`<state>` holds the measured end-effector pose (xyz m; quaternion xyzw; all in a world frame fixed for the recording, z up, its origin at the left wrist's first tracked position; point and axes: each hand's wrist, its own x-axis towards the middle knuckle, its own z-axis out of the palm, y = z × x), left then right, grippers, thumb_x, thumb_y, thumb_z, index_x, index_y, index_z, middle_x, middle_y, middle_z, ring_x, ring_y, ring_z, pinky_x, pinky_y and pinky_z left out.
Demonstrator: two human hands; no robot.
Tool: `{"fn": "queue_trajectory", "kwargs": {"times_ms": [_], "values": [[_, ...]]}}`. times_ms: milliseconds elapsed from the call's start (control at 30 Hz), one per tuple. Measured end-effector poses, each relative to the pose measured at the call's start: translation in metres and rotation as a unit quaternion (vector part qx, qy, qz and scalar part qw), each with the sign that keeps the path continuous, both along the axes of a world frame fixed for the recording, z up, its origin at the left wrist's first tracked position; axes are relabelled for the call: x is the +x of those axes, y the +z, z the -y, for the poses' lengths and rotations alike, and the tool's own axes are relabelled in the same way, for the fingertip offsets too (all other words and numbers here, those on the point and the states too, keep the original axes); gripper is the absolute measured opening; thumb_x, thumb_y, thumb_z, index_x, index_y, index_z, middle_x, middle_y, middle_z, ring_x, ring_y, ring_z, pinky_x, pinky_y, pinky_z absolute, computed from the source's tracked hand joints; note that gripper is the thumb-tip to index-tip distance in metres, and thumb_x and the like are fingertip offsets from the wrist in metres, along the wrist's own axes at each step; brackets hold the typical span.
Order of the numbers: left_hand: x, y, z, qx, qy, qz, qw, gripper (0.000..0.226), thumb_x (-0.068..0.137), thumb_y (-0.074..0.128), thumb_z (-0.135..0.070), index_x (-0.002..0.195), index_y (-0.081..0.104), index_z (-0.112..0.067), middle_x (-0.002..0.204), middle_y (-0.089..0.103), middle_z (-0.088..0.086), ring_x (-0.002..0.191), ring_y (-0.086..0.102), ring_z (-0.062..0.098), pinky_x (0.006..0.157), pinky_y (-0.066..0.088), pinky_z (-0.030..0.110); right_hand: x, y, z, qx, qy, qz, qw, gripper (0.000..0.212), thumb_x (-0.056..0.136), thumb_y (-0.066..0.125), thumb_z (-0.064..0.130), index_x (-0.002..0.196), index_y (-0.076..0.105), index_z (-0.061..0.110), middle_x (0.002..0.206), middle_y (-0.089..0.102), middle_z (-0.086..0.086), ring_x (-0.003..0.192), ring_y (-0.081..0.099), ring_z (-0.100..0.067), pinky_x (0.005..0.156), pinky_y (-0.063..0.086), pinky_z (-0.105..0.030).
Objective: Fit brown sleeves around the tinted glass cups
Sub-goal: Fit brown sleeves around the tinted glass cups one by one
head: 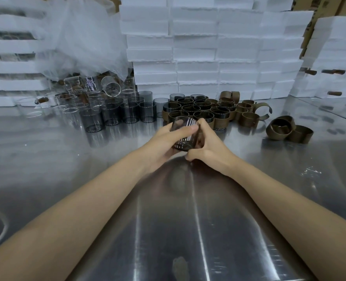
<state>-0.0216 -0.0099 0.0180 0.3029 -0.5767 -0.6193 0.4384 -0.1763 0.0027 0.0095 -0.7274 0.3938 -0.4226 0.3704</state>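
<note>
Head view shows one smoke-tinted cylindrical glass cup (183, 141) lifted just above the brushed steel desk (188, 220), tilted away from the person, with both hands on it. The left hand (164, 142) wraps round its side, thumb lying across the glass, probably to steady it. The right hand (206, 147) curls its fingers against the cup's base and far side. A dark band shows near the base, but I cannot tell whether that is a sleeve going on.

Stock behind is sorted by stage, which keeps each reach short. About nine bare tinted cups (129, 114) stand upright left of centre. The sleeved cups (200, 112) sit packed together just behind the hands, roughly fifteen, too crowded for an exact count. Loose brown band-shaped sleeves (285, 129) lie to the right: three in the nearest cluster, several more behind, one sprung open. Clear glass cups (66, 102) crowd the far left, and white foam blocks (196, 47) are stacked behind.
</note>
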Motion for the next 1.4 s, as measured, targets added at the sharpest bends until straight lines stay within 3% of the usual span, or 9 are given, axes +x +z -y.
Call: {"fn": "queue_trajectory", "kwargs": {"times_ms": [167, 400, 500, 733, 867, 967, 1167, 1267, 1400], "values": [[-0.003, 0.000, -0.005, 0.063, -0.105, -0.058, 0.991, 0.055, 0.075, 0.071, -0.051, 0.114, 0.060, -0.013, 0.104, 0.063, 0.012, 0.079, 0.065, 0.016, 0.069, 0.053, 0.025, -0.002, 0.002, -0.001, 0.056, 0.057, 0.090, 0.993, 0.049, 0.057, 0.061, -0.010, 0.098, 0.036, -0.003, 0.074, 0.064, 0.013, 0.070, 0.061, -0.015, 0.055, 0.051, -0.028], [-0.007, -0.013, -0.003, 0.007, -0.054, -0.003, 0.999, 0.068, 0.080, 0.064, -0.050, 0.137, 0.043, -0.018, 0.115, 0.066, 0.004, 0.102, 0.067, 0.014, 0.091, 0.054, 0.029, 0.001, 0.006, -0.005, 0.026, 0.035, 0.068, 0.997, 0.080, 0.061, 0.050, -0.010, 0.133, 0.035, 0.021, 0.119, 0.051, -0.015, 0.098, 0.054, -0.020, 0.075, 0.046, -0.039], [-0.009, -0.015, -0.004, -0.020, -0.048, 0.014, 0.999, 0.058, 0.086, 0.061, -0.036, 0.138, 0.041, -0.018, 0.118, 0.065, 0.003, 0.107, 0.066, 0.015, 0.095, 0.053, 0.032, 0.004, 0.006, -0.003, 0.014, 0.009, 0.053, 0.998, 0.084, 0.069, 0.046, -0.018, 0.143, 0.035, 0.022, 0.119, 0.055, -0.004, 0.104, 0.056, -0.011, 0.081, 0.048, -0.025], [-0.009, -0.013, -0.008, -0.029, -0.063, -0.001, 0.998, 0.031, 0.090, 0.063, -0.033, 0.110, 0.058, -0.009, 0.086, 0.057, 0.013, 0.073, 0.056, 0.021, 0.075, 0.052, 0.028, 0.009, 0.007, -0.003, -0.012, -0.114, -0.017, 0.993, 0.042, 0.074, 0.033, -0.019, 0.093, 0.059, 0.008, 0.060, 0.059, -0.012, 0.048, 0.056, -0.022, 0.046, 0.047, -0.029], [-0.010, -0.015, -0.006, 0.001, -0.045, -0.026, 0.999, 0.034, 0.087, 0.066, -0.035, 0.113, 0.065, -0.013, 0.109, 0.066, 0.011, 0.100, 0.062, 0.022, 0.101, 0.049, 0.039, 0.003, 0.008, -0.002, -0.068, -0.214, -0.134, 0.965, 0.038, 0.069, 0.040, -0.012, 0.070, 0.063, 0.018, 0.063, 0.064, -0.009, 0.059, 0.063, -0.029, 0.055, 0.050, -0.034], [-0.010, -0.015, -0.004, 0.025, -0.013, -0.052, 0.998, 0.043, 0.085, 0.067, -0.036, 0.116, 0.064, -0.007, 0.112, 0.069, 0.014, 0.103, 0.066, 0.020, 0.095, 0.054, 0.031, 0.003, 0.006, -0.003, -0.063, -0.251, -0.238, 0.936, 0.037, 0.069, 0.046, -0.006, 0.054, 0.053, 0.027, 0.068, 0.067, -0.009, 0.079, 0.063, -0.033, 0.072, 0.053, -0.041], [-0.009, -0.011, 0.003, 0.054, 0.116, -0.095, 0.987, 0.065, 0.095, 0.046, -0.047, 0.137, 0.047, 0.004, 0.133, 0.057, 0.028, 0.125, 0.056, 0.033, 0.112, 0.041, 0.045, 0.013, 0.007, -0.007, -0.134, -0.188, -0.092, 0.969, 0.048, 0.076, 0.047, -0.009, 0.116, 0.059, 0.015, 0.111, 0.062, 0.000, 0.102, 0.058, -0.016, 0.094, 0.048, -0.041], [-0.009, -0.013, 0.005, 0.066, 0.117, -0.110, 0.985, 0.063, 0.102, 0.028, -0.052, 0.143, 0.043, -0.007, 0.132, 0.062, 0.017, 0.118, 0.063, 0.022, 0.103, 0.050, 0.039, 0.018, 0.004, -0.011, -0.147, -0.048, -0.163, 0.974, 0.084, 0.075, 0.045, -0.016, 0.149, 0.031, 0.018, 0.158, 0.022, -0.003, 0.145, 0.019, -0.015, 0.119, 0.016, -0.027], [-0.010, -0.014, 0.004, 0.036, 0.099, -0.063, 0.993, 0.062, 0.102, 0.022, -0.053, 0.147, 0.039, -0.013, 0.138, 0.058, 0.010, 0.119, 0.062, 0.013, 0.092, 0.055, 0.027, 0.018, -0.003, -0.010, -0.133, -0.026, -0.237, 0.962, 0.097, 0.076, 0.047, -0.013, 0.154, 0.004, 0.026, 0.161, -0.014, 0.006, 0.149, -0.009, -0.013, 0.116, 0.003, -0.024]]}}
